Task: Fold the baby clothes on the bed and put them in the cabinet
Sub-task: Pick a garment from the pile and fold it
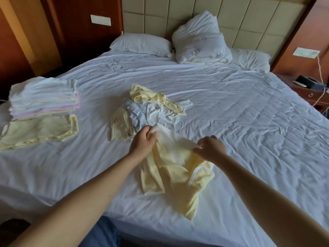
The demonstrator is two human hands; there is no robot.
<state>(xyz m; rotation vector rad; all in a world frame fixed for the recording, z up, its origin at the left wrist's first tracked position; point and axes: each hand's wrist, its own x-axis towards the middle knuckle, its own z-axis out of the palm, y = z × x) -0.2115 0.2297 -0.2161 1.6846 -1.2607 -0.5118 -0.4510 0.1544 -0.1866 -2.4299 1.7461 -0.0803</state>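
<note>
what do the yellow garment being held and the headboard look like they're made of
The yellow garment: probably thin knit cotton, matte; it drapes limply and creases softly, with white edge binding. The headboard: padded beige panels with a faint sheen, likely leather or imitation; which one cannot be told.

Bedroom: bed (231,107) (w/ pillows (140,44)).

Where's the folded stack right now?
Head view, far left on the bed: the folded stack sits just behind a flat yellow garment, left of the unfolded pile.
</note>
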